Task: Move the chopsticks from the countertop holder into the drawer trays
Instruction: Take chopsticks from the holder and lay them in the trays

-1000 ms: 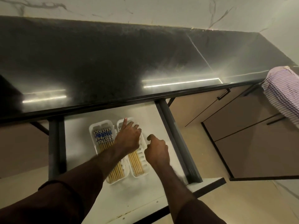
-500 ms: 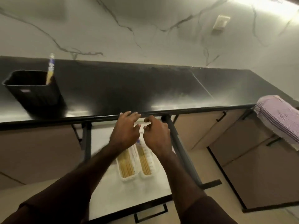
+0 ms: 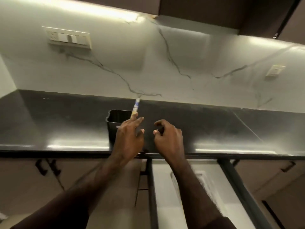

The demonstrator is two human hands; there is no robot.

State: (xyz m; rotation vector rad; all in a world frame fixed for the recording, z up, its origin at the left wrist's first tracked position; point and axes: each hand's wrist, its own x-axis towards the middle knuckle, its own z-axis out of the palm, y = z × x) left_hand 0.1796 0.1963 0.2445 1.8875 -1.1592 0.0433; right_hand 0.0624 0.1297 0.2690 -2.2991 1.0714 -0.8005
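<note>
A black square holder stands on the dark countertop. Chopsticks with a blue-and-white patterned top stick up out of it, leaning right. My left hand is stretched out over the counter edge, fingers apart, fingertips right at the chopsticks' lower visible part; it does not grip them. My right hand hovers beside it, fingers curled loosely, holding nothing. Below the counter the open drawer shows, with a white tray blurred behind my right forearm.
A marble-look wall with a switch plate and a socket rises behind the counter. Upper cabinets with strip lights hang overhead. Closed cabinet fronts with dark handles flank the drawer.
Both hands rose from the drawer trays to above the counter edge, and my view swung up and left. The left hand now reaches the chopsticks in the holder.
</note>
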